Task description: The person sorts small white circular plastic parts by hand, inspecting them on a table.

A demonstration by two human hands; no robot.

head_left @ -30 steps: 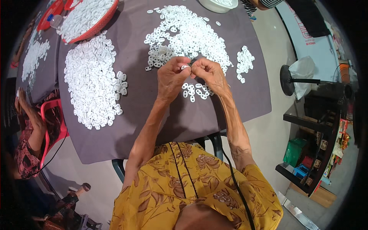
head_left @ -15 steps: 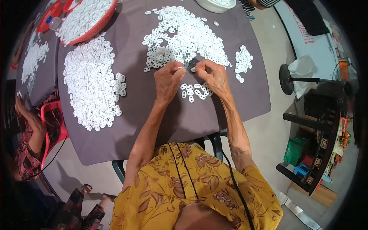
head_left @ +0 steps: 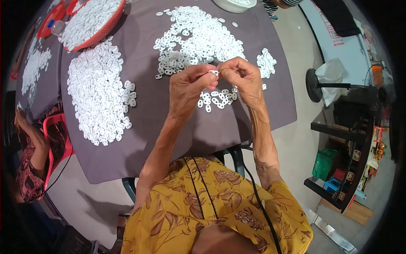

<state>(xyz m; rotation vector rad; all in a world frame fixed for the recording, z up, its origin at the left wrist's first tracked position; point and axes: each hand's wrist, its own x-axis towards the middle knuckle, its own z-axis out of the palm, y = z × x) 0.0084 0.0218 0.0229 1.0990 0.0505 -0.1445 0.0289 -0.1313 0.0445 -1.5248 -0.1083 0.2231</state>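
Note:
Between the fingertips of my left hand (head_left: pixel 186 86) is a small white oval piece with holes (head_left: pixel 215 72), pinched just above the table. My right hand (head_left: pixel 246 80) meets it from the right, thumb and forefinger pressed together on something too small to make out. Beneath both hands lies a loose cluster of the same white pieces (head_left: pixel 220 101). Beyond them spreads a large pile of white pieces (head_left: pixel 203 36), partly covered by my fingers.
A wide heap of white pieces (head_left: pixel 95 93) lies to the left, below a red basket (head_left: pixel 99 36) filled with more. A small pile (head_left: pixel 265 63) lies right, a white bowl (head_left: pixel 237 6) at the far edge. Another person's arm (head_left: pixel 34 131) shows at left beside a red chair (head_left: pixel 48 122).
Both hands have lifted slightly and come together, and a white piece now shows between my left fingertips. The dark metal bits seen between the hands before are hidden now.

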